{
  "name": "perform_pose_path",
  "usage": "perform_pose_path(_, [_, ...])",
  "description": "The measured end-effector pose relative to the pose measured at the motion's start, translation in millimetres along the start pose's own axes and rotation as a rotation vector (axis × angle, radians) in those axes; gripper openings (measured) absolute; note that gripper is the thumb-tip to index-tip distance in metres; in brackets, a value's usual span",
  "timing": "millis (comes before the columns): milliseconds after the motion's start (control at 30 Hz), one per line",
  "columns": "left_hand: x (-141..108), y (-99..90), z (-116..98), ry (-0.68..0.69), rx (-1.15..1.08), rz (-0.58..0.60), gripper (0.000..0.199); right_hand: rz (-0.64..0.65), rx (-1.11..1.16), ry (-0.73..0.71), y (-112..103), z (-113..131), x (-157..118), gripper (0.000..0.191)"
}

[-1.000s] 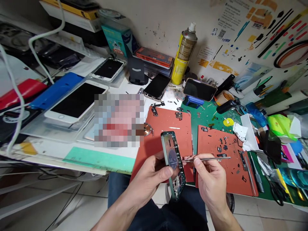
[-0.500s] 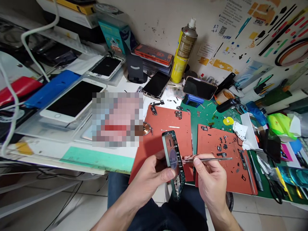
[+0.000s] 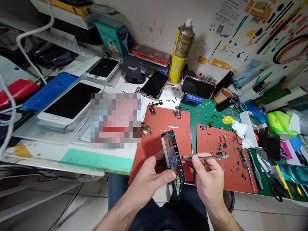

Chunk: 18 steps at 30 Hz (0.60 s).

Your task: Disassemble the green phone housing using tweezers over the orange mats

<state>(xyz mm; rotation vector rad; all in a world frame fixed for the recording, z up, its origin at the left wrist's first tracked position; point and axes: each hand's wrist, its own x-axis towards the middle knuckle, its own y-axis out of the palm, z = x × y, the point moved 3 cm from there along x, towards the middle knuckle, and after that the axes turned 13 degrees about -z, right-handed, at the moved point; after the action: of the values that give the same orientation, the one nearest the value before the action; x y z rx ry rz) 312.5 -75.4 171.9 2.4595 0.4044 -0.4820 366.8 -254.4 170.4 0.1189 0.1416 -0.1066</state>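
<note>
My left hand (image 3: 157, 171) is closed round a dark green phone housing (image 3: 172, 150), tilted on edge with its inside turned to the right. Inside the housing a pale round patch and a strip of small metal parts along the edge show. In my right hand (image 3: 208, 175) a thin metal tool, which looks like tweezers (image 3: 214, 157), lies pinched between thumb and fingers. Its tip reaches the inner edge of the housing; whether it touches is too fine to tell. Both hands are over the front edge of the bench, above my lap.
Two red mats (image 3: 158, 125) (image 3: 207, 144) with tiny parts and screws lie on a green mat (image 3: 204, 112). Behind stand a yellow spray can (image 3: 179, 54) and a phone on a blue stand (image 3: 197, 88). A white phone (image 3: 72, 101) lies left; scissors (image 3: 275, 186) lie right.
The metal tool's tip has shifted slightly left, farther into the phone housing, with my right hand. My left hand's grip looks the same. The whole view has moved a little.
</note>
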Motion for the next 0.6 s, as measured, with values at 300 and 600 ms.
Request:
perform_pose_path(300, [-0.6, -5.0, 4.4, 0.006, 0.027, -0.01, 0.05, -0.03, 0.003, 0.017, 4.1, 2.4, -1.0, 0.017])
perform_pose_path(600, [-0.6, -3.8, 3.7, 0.009, 0.032, -0.008, 0.063, -0.065, -0.127, -0.096, 1.1, 6.4, -3.6, 0.016])
